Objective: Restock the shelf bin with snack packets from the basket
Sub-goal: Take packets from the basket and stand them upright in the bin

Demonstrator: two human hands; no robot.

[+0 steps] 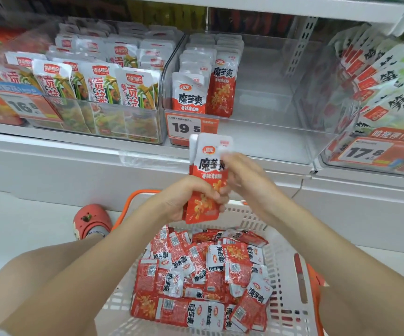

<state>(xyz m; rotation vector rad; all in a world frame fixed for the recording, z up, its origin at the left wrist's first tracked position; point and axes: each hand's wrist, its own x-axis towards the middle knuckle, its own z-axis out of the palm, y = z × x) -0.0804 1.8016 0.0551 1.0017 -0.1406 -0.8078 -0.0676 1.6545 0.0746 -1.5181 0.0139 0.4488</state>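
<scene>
On the shelf at far left a clear plastic bin (113,112) stands packed with upright green-and-white packets (136,87), glossy and flat, behind a price tag (24,105). Next to it is the clear shelf bin (268,132) to be restocked: two rows of red-and-white snack packets (205,76) stand at its left side, and the rest of its floor is bare, with a price card (191,128) on its front lip. Below, in front of the shelf edge, the left hand (184,200) is curled round the lower red half of a held packet (207,175), possibly a small stack, standing upright; the right hand (242,175) pinches its right edge with curled fingers, though blur hides the exact fingertip contact. These packets look light, thin and pliable, with slick foil-like film and stiff crimped seams, so they will likely slide against each other and flop if held by one corner; a grip across the middle, squaring the edges, seems safest. Beneath the hands sits a white perforated plastic basket (283,275) with orange handles, holding a loose heap of packets (203,277) lying at all angles. At far right another clear bin (336,163) holds larger pale bags (385,76).
</scene>
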